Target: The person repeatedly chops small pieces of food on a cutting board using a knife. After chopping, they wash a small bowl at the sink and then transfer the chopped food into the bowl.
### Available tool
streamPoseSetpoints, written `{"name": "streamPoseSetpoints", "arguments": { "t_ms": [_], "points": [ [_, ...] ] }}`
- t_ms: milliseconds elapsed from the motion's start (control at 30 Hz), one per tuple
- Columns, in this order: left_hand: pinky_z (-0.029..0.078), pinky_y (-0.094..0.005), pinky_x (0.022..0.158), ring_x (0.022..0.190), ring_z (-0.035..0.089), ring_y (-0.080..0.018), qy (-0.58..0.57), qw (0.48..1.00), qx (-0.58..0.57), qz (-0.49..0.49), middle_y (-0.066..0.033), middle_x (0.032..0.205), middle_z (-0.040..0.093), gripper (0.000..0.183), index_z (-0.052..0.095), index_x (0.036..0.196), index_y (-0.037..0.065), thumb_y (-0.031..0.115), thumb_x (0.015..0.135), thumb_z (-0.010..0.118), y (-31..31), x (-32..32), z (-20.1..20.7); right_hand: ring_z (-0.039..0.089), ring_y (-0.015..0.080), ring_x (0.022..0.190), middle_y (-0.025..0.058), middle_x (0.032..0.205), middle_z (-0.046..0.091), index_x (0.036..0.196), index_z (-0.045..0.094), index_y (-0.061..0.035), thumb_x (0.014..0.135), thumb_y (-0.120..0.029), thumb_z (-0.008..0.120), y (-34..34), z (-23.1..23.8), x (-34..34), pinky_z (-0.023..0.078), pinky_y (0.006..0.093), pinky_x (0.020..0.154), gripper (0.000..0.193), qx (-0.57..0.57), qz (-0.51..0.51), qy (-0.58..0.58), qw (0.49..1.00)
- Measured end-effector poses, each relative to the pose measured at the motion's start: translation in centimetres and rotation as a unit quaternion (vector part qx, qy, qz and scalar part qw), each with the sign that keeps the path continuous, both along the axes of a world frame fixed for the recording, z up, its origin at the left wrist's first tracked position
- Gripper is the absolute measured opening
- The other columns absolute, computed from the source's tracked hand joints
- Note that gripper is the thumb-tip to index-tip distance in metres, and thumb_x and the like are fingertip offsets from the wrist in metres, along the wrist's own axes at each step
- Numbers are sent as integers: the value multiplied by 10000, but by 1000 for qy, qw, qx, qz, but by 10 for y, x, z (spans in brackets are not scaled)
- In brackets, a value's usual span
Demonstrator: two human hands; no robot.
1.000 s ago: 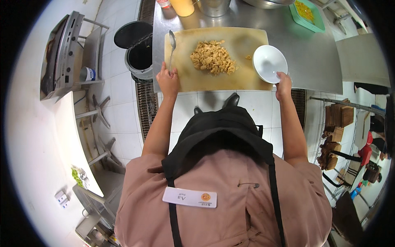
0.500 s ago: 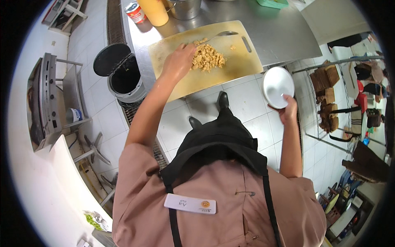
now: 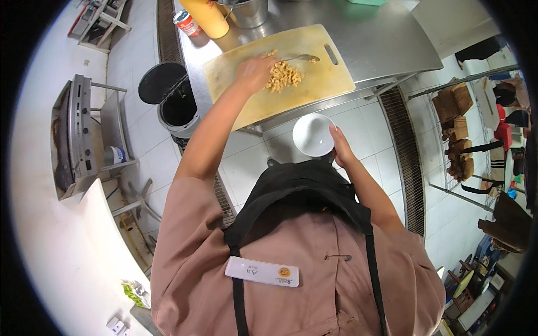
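Observation:
A pile of light-brown chopped pieces (image 3: 284, 76) lies on a yellowed cutting board (image 3: 260, 106). My left hand (image 3: 255, 73) is at the pile's left side, slightly blurred, its fingers closed on the handle end of a metal spoon (image 3: 308, 57). The spoon reaches over the far edge of the pile, its bowl toward the board's slot. In front of my body, below the board's near edge, my right hand (image 3: 342, 147) grips a white bowl (image 3: 314, 135) by its right side. The bowl tips toward me, and its white inside shows no food.
The board rests on a steel table (image 3: 381, 39), its near edge overhanging. A yellow bottle (image 3: 208, 19), a red-labelled can (image 3: 186, 23) and a metal pot (image 3: 249, 14) stand behind it. An open-lidded bin (image 3: 179, 109) is left, wire shelving (image 3: 459, 134) right.
My right hand has brought the bowl leftward and closer to my body. The spoon's bowl has shifted nearer me over the board, to where a stray piece lay. My left hand moved slightly right.

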State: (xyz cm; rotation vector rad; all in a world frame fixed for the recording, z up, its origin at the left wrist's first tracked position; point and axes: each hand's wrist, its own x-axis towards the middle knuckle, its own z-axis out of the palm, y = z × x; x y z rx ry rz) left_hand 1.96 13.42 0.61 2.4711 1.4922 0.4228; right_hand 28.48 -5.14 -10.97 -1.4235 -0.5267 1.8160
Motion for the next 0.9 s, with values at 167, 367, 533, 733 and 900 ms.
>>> {"name": "streamPoseSetpoints", "arguments": {
  "t_ms": [167, 367, 533, 733, 900],
  "points": [
    [468, -424, 840, 978, 584, -318, 43, 998, -31, -30, -112, 1022, 639, 305, 612, 1180, 172, 113, 906, 492, -46, -23, 16, 558, 247, 1121, 107, 1286, 522, 1389, 367, -117, 929, -646, 355, 21, -11, -20, 495, 497, 856, 701, -2, 52, 57, 997],
    [474, -405, 833, 940, 585, -312, 100, 993, 37, 39, -103, 978, 626, 319, 582, 1144, 118, 35, 855, 475, -66, -23, 35, 555, 253, 1157, 114, 1320, 520, 1408, 372, -112, 906, -669, 366, 41, -10, -35, 497, 467, 881, 750, -7, 86, 65, 994],
    [483, -399, 814, 921, 589, -290, 108, 988, 90, 61, -87, 992, 624, 348, 593, 1110, 116, -1, 801, 483, -58, -19, 15, 570, 253, 1144, 117, 1323, 522, 1410, 378, -108, 906, -625, 408, 42, -5, -39, 502, 456, 879, 723, -11, 114, 63, 991],
    [490, -394, 779, 899, 590, -279, 77, 993, 82, 22, -78, 974, 628, 360, 608, 1106, 118, -8, 790, 489, -71, -31, 4, 572, 255, 1138, 111, 1316, 531, 1411, 383, -117, 893, -656, 414, 46, -21, -38, 506, 479, 870, 748, -14, 110, 72, 991],
    [487, -394, 770, 879, 589, -280, 71, 994, 85, 20, -78, 955, 633, 345, 613, 1100, 114, -8, 801, 492, -85, -38, 7, 574, 250, 1130, 102, 1308, 539, 1403, 394, -121, 891, -679, 394, 51, -20, -40, 506, 490, 856, 757, -42, 119, 53, 991]
  ]
}}
